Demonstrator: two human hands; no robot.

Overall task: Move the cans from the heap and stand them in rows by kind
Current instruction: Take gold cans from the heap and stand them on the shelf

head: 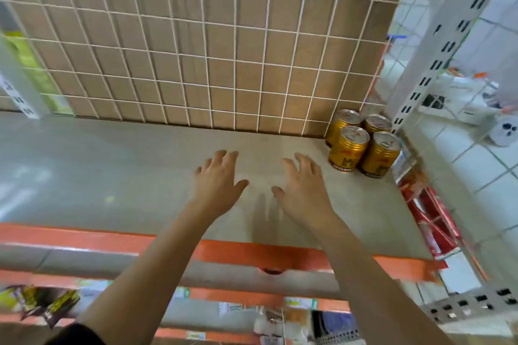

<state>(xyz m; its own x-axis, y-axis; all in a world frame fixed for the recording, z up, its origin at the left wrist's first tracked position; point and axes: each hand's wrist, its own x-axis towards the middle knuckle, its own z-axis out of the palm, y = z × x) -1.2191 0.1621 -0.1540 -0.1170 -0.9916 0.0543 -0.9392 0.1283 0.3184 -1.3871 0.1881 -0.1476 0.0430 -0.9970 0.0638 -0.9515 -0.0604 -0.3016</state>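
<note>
Two bare forearms are seen reaching in from the bottom edge, a dark sleeve (75,335) showing at the left one.

Four gold metal cans (349,151) with silver pull-tab lids are stood upright in the far right corner of the pale grey shelf board (112,171), two behind and two in front, touching or nearly so. All four appear to be of one kind, so a first short block of rows can be judged begun. No heap is shown, so how many cans are left cannot be told; most of the board is yet to be filled.

Just left of the cans, the right hand (304,187) is held palm down over the board, and the left hand (218,176) is set beside it, a little apart. The fingers (302,159) of both are spread wide and slightly bent, and nothing is held. Whether the fingertips touch the board cannot be told.

Behind the cans, a white wire grid (179,56) is backed by brown cardboard (224,36). An orange strip (84,235) is fitted along the shelf's front edge, and a white slotted upright (437,59) is set at the right.
</note>
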